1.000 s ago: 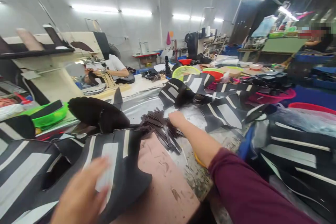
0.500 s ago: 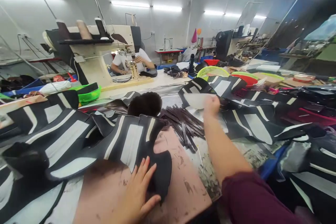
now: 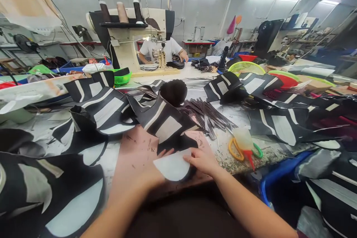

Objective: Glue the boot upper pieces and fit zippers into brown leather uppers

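Observation:
My right hand (image 3: 202, 160) pinches the corner of a white half-round piece (image 3: 173, 165), thin and sheet-like. My left hand (image 3: 165, 153) lies with fingers stretched at the lower part of a black shoe upper (image 3: 181, 143); the white piece covers much of this hand. Pale strips and a pale rectangular patch mark the upper, which rests on a stained pink board (image 3: 134, 148). Its far end curls up into a dark fuzzy cuff (image 3: 173, 93). Under the white piece, a dark rounded edge of the upper shows at the right.
Similar black uppers (image 3: 108, 108) lie at left and right. Dark narrow strips (image 3: 208, 115) are piled behind the board. Scissors (image 3: 235, 150) and a red-tipped glue bottle (image 3: 245, 143) lie at the table edge, above a blue bin (image 3: 264, 186). Opposite, a person works at a sewing machine (image 3: 122, 44).
My right hand has come back from the far side of the board with the white piece, now over my left hand. The upper has turned and sits farther away. The view has shifted left.

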{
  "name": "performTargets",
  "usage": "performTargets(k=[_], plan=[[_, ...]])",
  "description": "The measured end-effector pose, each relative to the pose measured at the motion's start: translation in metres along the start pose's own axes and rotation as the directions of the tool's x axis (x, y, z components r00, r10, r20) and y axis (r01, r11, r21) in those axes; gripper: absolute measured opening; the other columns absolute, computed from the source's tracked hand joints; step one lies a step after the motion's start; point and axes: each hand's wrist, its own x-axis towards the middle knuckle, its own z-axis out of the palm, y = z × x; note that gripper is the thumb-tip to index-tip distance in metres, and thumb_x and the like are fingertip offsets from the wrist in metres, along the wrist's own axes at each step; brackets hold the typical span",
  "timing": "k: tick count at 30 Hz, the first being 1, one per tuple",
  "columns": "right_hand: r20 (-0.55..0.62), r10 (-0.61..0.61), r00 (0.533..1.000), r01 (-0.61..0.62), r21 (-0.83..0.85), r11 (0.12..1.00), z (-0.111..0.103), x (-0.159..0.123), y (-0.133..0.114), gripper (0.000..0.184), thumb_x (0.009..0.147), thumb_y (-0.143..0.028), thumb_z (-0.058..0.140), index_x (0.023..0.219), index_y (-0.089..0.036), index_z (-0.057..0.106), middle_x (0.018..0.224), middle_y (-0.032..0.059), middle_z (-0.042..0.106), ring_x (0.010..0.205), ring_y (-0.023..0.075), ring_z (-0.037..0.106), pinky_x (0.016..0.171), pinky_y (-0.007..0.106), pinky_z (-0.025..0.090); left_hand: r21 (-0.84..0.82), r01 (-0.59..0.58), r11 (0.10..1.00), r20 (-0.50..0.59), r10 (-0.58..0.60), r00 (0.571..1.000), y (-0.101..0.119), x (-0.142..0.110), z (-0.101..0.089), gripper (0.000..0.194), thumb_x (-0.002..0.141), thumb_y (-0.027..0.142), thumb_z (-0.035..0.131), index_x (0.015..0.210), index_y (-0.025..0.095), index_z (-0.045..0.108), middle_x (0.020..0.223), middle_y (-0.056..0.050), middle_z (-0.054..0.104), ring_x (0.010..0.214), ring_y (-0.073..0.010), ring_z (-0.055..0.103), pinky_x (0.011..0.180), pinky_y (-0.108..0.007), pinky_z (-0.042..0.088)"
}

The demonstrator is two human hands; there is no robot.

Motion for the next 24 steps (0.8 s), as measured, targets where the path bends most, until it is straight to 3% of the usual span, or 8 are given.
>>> performTargets(k=[2,4,6,9,13,19,22,24], plan=[[-0.058,0.030,0.998,-0.036,-0.106,0.994,-0.006,-0.001,0.003,0.020,0.073,-0.036,0.056,0.076,-0.016,0.058,0.076,0.0045,0.065,0.074,0.0185,0.059,0.065,0.029,0.046,-0.089,-0.011,0.996,0.067,0.017,0.998,-0.008,-0.006,-0.010,0.030,0.073,0.027,0.047,0.098,0.022,0.062,0.103,-0.002,0.063,0.098,-0.0174,0.056,0.082,-0.029,0.049],[-0.097,0.048,0.994,-0.064,-0.162,0.985,-0.009,-0.003,0.006,0.017,0.075,-0.032,0.054,0.077,-0.015,0.058,0.080,0.0058,0.066,0.078,0.0199,0.059,0.069,0.030,0.045,-0.322,0.121,0.939,0.195,-0.060,0.979,-0.011,-0.009,-0.017,0.034,0.071,0.030,0.056,0.103,0.022,0.061,0.107,-0.004,0.063,0.098,-0.0190,0.056,0.086,-0.030,0.047],[-0.110,0.055,0.992,-0.078,-0.226,0.971,-0.009,-0.005,0.008,0.016,0.075,-0.029,0.054,0.077,-0.015,0.059,0.081,0.0061,0.066,0.079,0.0205,0.060,0.070,0.030,0.044,-0.510,0.359,0.782,0.335,-0.203,0.920,-0.009,-0.009,-0.017,0.034,0.074,0.033,0.056,0.105,0.019,0.060,0.111,-0.007,0.060,0.101,-0.0214,0.054,0.089,-0.034,0.045],[-0.114,0.046,0.992,-0.081,-0.318,0.945,-0.009,-0.009,0.008,0.014,0.074,-0.028,0.056,0.074,-0.015,0.060,0.076,0.0054,0.066,0.076,0.0204,0.060,0.068,0.028,0.043,-0.549,0.572,0.609,0.437,-0.374,0.818,-0.001,-0.008,-0.008,0.025,0.081,0.030,0.047,0.092,0.017,0.065,0.106,-0.008,0.061,0.100,-0.0218,0.054,0.089,-0.037,0.044],[-0.138,0.034,0.990,-0.089,-0.417,0.905,-0.011,-0.010,0.009,0.013,0.072,-0.027,0.058,0.071,-0.014,0.060,0.074,0.0057,0.065,0.072,0.0199,0.059,0.064,0.027,0.041,-0.509,0.626,0.590,0.442,-0.445,0.779,0.008,-0.009,0.004,0.018,0.075,0.028,0.055,0.068,0.016,0.065,0.106,-0.009,0.060,0.102,-0.0230,0.052,0.089,-0.035,0.044],[-0.120,-0.012,0.993,-0.053,-0.525,0.850,-0.009,-0.009,0.010,0.013,0.074,-0.027,0.058,0.072,-0.015,0.060,0.075,0.0051,0.062,0.072,0.0183,0.057,0.066,0.027,0.042,-0.466,0.622,0.629,0.440,-0.446,0.780,0.011,-0.011,0.002,0.019,0.073,0.024,0.058,0.056,0.016,0.061,0.112,-0.008,0.058,0.107,-0.0238,0.050,0.093,-0.037,0.043],[-0.108,-0.062,0.992,-0.014,-0.587,0.810,-0.007,-0.013,0.008,0.013,0.075,-0.028,0.058,0.073,-0.015,0.060,0.085,0.0088,0.060,0.080,0.0221,0.056,0.072,0.032,0.043,-0.418,0.620,0.664,0.414,-0.468,0.780,0.014,-0.013,-0.002,0.012,0.071,0.025,0.063,0.074,0.013,0.063,0.123,-0.014,0.050,0.115,-0.0277,0.045,0.097,-0.042,0.039],[-0.173,-0.132,0.976,-0.016,-0.663,0.748,-0.004,-0.018,0.012,0.019,0.074,-0.031,0.061,0.079,-0.013,0.060,0.095,0.0139,0.058,0.090,0.0279,0.054,0.078,0.038,0.042,-0.327,0.603,0.728,0.334,-0.507,0.794,0.018,-0.015,-0.004,0.037,0.070,0.026,0.066,0.103,0.010,0.058,0.135,-0.018,0.037,0.123,-0.0307,0.038,0.099,-0.045,0.036]])
